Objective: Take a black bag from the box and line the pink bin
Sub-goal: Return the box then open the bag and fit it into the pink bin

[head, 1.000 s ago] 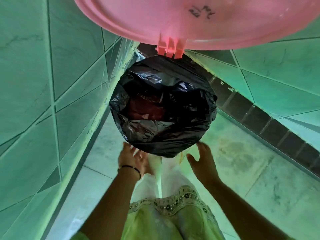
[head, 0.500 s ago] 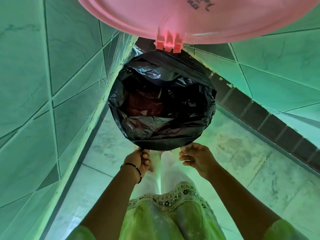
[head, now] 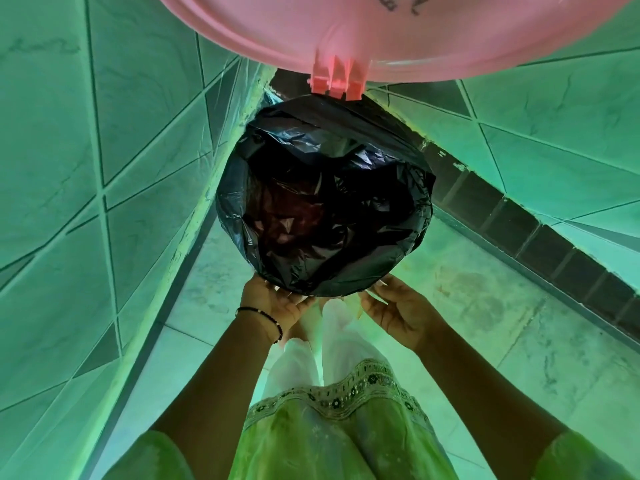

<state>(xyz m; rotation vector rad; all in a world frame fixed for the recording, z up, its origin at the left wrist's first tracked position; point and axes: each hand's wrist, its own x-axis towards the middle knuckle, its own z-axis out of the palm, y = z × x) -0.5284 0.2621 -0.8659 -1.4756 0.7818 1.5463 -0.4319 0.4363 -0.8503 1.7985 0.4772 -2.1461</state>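
Green tiled wall (head: 52,202) fills my left side, its diagonal grout lines running down to the floor (head: 485,323) at 6 o'clock. My left hand (head: 273,303), a thin black bracelet (head: 263,317) on its wrist, cups the near rim of the bin at about 7 o'clock of the opening, fingers curled up against the plastic; I cannot tell whether they actually pinch it. Filling the centre is the black bag (head: 325,216), draped over the round mouth of the pink bin, crinkled and sunk inward, with a reddish tint showing through at its 9 o'clock side. At 12 o'clock the pink lid (head: 381,29) stands raised on its hinge (head: 337,77), dark handwriting on its underside. My right hand (head: 398,310) touches the rim at 5 o'clock, fingers loosely spread beneath the bag's edge. Further right, a dark tile band (head: 540,244) crosses the other wall.
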